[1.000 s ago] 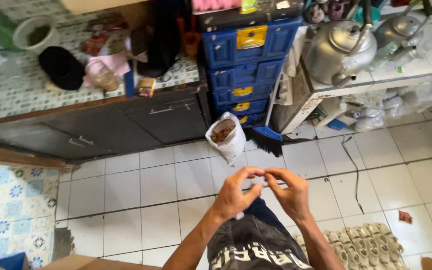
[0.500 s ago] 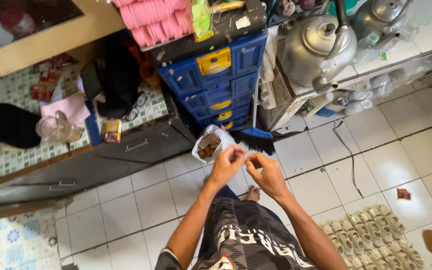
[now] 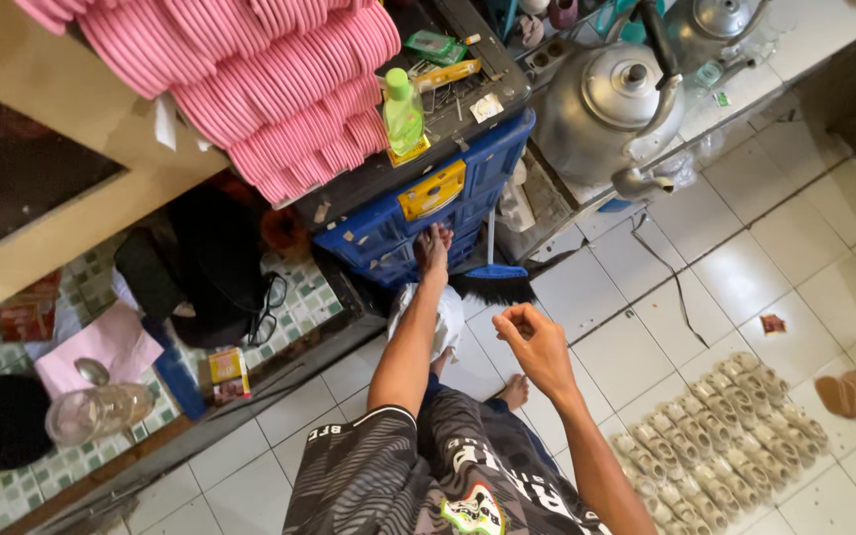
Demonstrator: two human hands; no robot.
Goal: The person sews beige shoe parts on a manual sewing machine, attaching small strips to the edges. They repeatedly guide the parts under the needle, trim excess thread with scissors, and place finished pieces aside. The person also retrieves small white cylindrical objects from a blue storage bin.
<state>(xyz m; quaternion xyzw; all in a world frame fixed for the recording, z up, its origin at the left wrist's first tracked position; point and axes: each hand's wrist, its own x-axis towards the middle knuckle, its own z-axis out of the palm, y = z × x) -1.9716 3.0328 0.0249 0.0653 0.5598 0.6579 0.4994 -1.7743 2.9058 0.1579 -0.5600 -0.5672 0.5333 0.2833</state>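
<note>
The left hand point(image 3: 432, 250) reaches out to the blue drawer cabinet point(image 3: 418, 203) at twelve o'clock, fingers spread and touching a lower drawer front, above a white bag point(image 3: 440, 315) on the white tiled floor point(image 3: 705, 287). The right hand point(image 3: 534, 342) hangs near the middle of the view, fingers curled loosely, pinching nothing I can make out. A patterned tiled worktop point(image 3: 299, 297) lies at nine o'clock, pink hangers point(image 3: 279, 89) at eleven, metal kettles point(image 3: 611, 104) at one, and a ribbed floor mat point(image 3: 715, 441) at four.

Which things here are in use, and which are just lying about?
In use: left hand on the blue drawer unit; white bag below it; right hand, apparently empty.
Lying about: kettle, green bottle, broom, pink hangers.
</note>
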